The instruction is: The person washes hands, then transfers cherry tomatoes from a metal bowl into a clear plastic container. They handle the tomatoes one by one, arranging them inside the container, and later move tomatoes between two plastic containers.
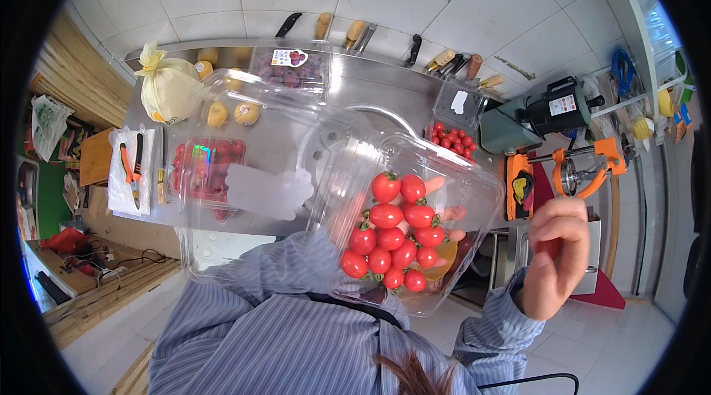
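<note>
In front of my chest is a clear plastic clamshell box point(472, 195), its lid point(194, 250) folded open to the left. Several red cherry tomatoes point(390, 238) with green stems lie inside its base. My left hand point(444, 214) supports the box from below, its fingers showing through the plastic. Raised to the right of the box, my right hand point(558, 256) has its fingers curled. A red bit between its fingers and thumb appears to be a cherry tomato, mostly hidden.
A steel counter point(383, 84) holds a tomato box point(455, 139), a grape box point(291, 64), a packed red fruit box point(183, 173), yellow fruits point(246, 113), a tied bag point(166, 89), pliers point(130, 167), a blender point(561, 106) and an orange press point(602, 159). Knives point(415, 50) stand along the wall.
</note>
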Demonstrator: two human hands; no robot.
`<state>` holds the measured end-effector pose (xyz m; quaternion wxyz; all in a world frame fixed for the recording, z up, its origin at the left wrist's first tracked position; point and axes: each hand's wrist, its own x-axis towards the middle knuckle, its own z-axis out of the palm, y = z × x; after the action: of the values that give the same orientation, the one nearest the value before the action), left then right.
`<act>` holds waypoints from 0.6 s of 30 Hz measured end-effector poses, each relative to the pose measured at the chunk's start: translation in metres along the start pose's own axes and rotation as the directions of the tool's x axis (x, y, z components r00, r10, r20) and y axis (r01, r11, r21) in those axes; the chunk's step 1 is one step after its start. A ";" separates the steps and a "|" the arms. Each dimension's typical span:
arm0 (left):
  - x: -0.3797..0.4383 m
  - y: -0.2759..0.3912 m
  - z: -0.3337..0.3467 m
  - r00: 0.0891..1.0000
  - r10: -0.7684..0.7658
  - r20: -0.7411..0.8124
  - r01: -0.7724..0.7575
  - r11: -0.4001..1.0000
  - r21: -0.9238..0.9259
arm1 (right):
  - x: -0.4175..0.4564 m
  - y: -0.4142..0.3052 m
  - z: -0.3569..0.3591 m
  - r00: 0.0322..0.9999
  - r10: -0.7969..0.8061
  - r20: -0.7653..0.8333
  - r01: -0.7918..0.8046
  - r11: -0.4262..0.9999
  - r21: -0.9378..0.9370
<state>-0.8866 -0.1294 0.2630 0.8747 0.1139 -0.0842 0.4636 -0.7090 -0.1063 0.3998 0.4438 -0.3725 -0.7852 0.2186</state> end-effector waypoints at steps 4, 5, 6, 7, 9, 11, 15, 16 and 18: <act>0.000 -0.007 -0.011 0.997 -0.002 -0.078 -0.020 0.960 -0.280 | 0.020 -0.001 0.015 0.877 -0.110 0.467 0.224 0.955 -0.195; -0.002 -0.012 -0.022 0.995 0.020 -0.096 -0.048 0.954 -0.295 | 0.023 0.001 0.021 0.824 -0.109 0.556 0.285 0.928 -0.240; -0.003 -0.014 -0.026 0.993 0.038 -0.110 -0.071 0.947 -0.313 | 0.023 0.001 0.024 0.785 -0.005 0.620 0.258 0.912 -0.320; -0.005 -0.016 -0.028 0.992 0.062 -0.108 -0.092 0.948 -0.304 | 0.022 0.000 0.028 0.795 -0.043 0.605 0.325 0.873 -0.365; -0.007 -0.018 -0.031 0.988 0.113 -0.105 -0.139 0.948 -0.285 | 0.019 -0.001 0.037 0.804 -0.125 0.582 0.446 0.773 -0.450; -0.007 -0.024 -0.042 0.959 0.213 -0.188 -0.195 0.975 0.110 | 0.013 -0.010 0.040 0.745 -0.142 0.651 0.447 0.831 -0.331; 0.003 -0.043 -0.048 0.921 0.334 -0.199 -0.345 0.938 -0.019 | -0.014 -0.009 0.067 0.586 -0.180 0.790 0.477 0.865 -0.156; 0.005 -0.045 -0.046 0.903 0.413 -0.119 -0.415 0.910 0.013 | -0.015 -0.009 0.071 0.556 -0.138 0.819 0.507 0.838 -0.203; 0.008 -0.052 -0.049 0.877 0.461 -0.132 -0.459 0.887 0.048 | -0.016 -0.011 0.073 0.571 -0.041 0.820 0.506 0.804 -0.312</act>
<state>-0.8370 -0.1379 0.2120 0.7423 0.0645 -0.0439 0.6655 -0.7705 -0.1267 0.3614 -0.0304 -0.2118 -0.9747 0.0641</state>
